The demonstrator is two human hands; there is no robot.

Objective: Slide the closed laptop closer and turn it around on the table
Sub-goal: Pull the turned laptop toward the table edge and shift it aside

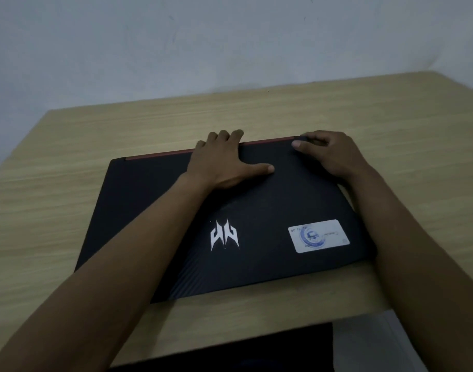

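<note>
The closed black laptop (230, 218) is laid flat on the wooden desk (69, 157), near its front edge. The left hand (224, 162) is spread flat on the lid, fingers hooked over the red-trimmed far edge. The far right corner is gripped by the curled right hand (329, 154).

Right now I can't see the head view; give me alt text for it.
Both hands rest on a closed black laptop lying on a wooden table: the left hand flat on the lid with fingers hooked over the red-trimmed far edge, the right hand gripping the far right corner. A white logo and a pale sticker face up.
</note>
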